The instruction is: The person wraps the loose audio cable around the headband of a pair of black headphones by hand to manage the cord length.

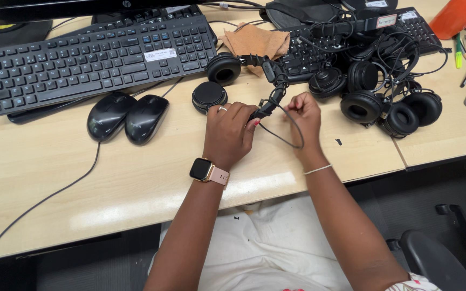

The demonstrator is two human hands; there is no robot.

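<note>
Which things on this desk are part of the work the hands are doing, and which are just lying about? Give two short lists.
In hand:
- headset, headband held by the left hand
- its thin black cable, pinched by the right hand

Lying about:
- black keyboard
- two black mice
- pile of tangled headsets
- brown cloth
- second keyboard

**Where everything sits on the bench**

Keyboard (pixel 93 59) is at the back left of the bench (pixel 136 178), two mice (pixel 128 116) side by side just in front of it. Headset (pixel 244 81) lies mid-bench, right of the mice, with both hands (pixel 227 132) on it. Behind it there's a cloth (pixel 254 40), partly on a second keyboard (pixel 351 37). Pile of headsets (pixel 384 91) sits to the right, overlapping that keyboard's front edge
</note>
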